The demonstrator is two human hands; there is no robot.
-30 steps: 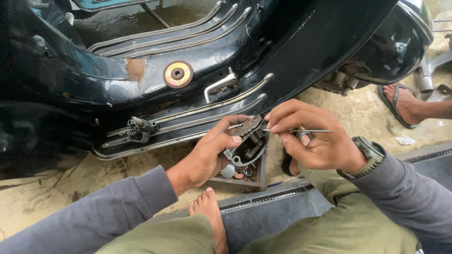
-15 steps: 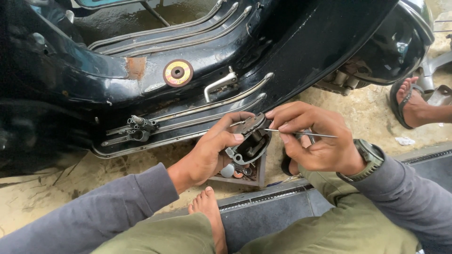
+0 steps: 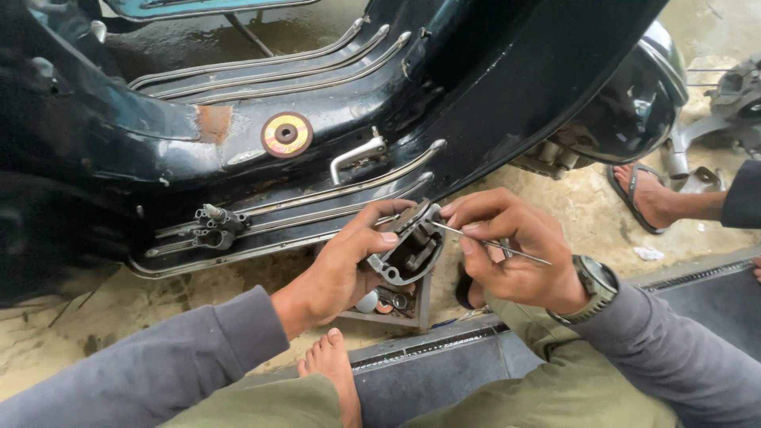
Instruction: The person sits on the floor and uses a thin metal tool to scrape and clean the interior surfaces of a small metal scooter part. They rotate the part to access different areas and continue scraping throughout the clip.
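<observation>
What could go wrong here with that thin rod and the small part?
The rod is pinched only at the fingertips of the right hand, so it may slip off the part. The left hand holds the part in the air over sandy ground; anything dropped could get lost.

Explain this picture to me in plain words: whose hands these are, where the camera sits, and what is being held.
The camera sits on a person's head and looks down at their own two bare hands. The left hand holds a small grey metal part. The right hand, with a wristwatch, pinches a thin metal rod whose tip meets that part. Behind them a black scooter body lies on its side on sandy ground. A sandalled foot at the right belongs to someone else.
</observation>
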